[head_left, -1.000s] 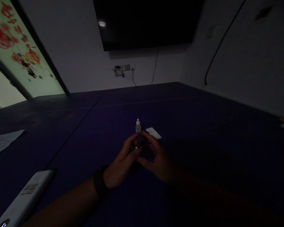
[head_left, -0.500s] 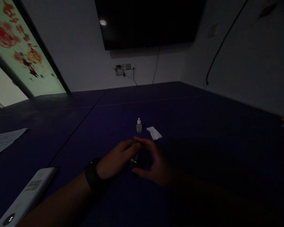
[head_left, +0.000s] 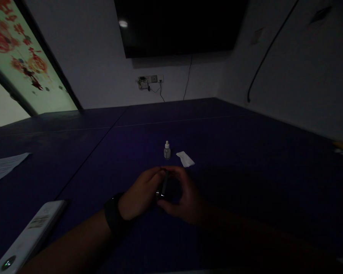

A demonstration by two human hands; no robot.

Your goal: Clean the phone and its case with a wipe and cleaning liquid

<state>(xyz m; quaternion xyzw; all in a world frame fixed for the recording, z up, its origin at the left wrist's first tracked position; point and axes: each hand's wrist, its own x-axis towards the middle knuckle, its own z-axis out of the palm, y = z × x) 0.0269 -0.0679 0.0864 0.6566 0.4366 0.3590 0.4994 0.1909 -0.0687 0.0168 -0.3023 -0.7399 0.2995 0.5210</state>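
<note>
Both hands are around a small dark object (head_left: 163, 187) with a glossy, light-catching end nearest me. Its kind is hard to make out in the dim light. My left hand (head_left: 141, 192), with a black band on the wrist, grips its left side, the thumb lying along its top. My right hand (head_left: 187, 198) curves around from the right, its fingers at the far end and its thumb at the near end. Just beyond the hands, a small clear dropper bottle (head_left: 167, 153) with a white cap stands upright. To its right lies a crumpled white tissue (head_left: 185, 159).
A long white device (head_left: 31, 232) with a round button lies at the lower left of the dark blue table (head_left: 231, 144). Printed paper (head_left: 5, 167) rests at the left edge. On the wall are a large black screen (head_left: 180, 26) and sockets with cables (head_left: 151, 80).
My left thumb and fingers have shifted a little, so more of the dark object's top and shiny end shows. Both hands keep hold of it. The view has moved slightly.
</note>
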